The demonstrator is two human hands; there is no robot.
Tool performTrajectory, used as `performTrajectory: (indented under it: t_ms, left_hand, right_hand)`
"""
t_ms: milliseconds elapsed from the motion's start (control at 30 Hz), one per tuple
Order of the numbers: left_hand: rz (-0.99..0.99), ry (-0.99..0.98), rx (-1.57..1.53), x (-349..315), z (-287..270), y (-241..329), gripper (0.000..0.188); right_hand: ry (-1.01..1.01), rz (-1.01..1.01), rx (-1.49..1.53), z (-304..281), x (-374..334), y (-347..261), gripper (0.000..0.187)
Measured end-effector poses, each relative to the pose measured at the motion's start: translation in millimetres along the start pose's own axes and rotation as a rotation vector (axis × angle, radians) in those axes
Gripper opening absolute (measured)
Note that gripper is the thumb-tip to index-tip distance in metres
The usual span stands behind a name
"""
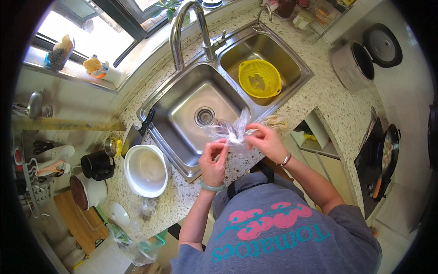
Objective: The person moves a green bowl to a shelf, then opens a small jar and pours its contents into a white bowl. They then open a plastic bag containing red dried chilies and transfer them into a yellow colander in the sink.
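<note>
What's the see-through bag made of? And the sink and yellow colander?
The see-through bag: probably thin plastic film, clear, crinkled and glossy. The sink: metal, likely stainless steel, silvery-grey with soft, blurry reflections. The yellow colander: probably moulded plastic, one bright colour all over with small holes.

A pale, dark-speckled stone worktop [331, 102] bends round the scene, with a steel double-bowl sink [182, 130] set into its middle and a crumpled beige thing [276, 121], its kind unclear, just right of the near rim. On the left stand a white plastic basin [147, 171] and a black jug [97, 166], with a black-handled knife [145, 123] beyond the basin, its handle at the sink rim, and a clear plastic bag [147, 206] nearer. At the far right stands an open rice cooker [346, 72], and nearer on that side lies a black hob [366, 169].
</note>
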State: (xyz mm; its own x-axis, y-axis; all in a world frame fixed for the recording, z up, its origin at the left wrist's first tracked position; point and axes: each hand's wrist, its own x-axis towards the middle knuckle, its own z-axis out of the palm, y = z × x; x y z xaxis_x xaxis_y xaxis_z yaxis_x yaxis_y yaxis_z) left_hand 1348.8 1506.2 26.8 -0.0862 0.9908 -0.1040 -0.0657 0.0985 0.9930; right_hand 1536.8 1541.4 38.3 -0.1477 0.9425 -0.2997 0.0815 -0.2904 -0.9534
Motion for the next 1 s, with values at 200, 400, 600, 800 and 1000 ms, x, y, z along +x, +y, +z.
performTrajectory:
  t_ms: [200, 400, 600, 800, 1000]
  left_hand:
    - [0.153, -0.05, 0.279, 5, 1, 13, 0.013]
    - [0.19, 0.088, 0.3, 1, -13, 13, 0.008]
    - [-0.1, -0.147, 0.155, 1, -2, 9, 0.014]
    - [0.186, -0.099, 0.496, 6, -1, -4, 0.017]
    - [0.386, -0.181, 0.603, 7, -1, -3, 0.016]
  right_hand:
    - [0.112, -0.373, -0.411, 14, 0, -4, 0.014]
    - [0.192, -0.211, -0.176, 0, 3, 7, 0.007]
    - [0.085, -0.177, -0.012, 4, -4, 19, 0.01]
    - [0.028, -0.284, -0.469, -8, -7, -11, 0.022]
    - [-0.029, -0.646, -0.758, -6, 3, -15, 0.022]
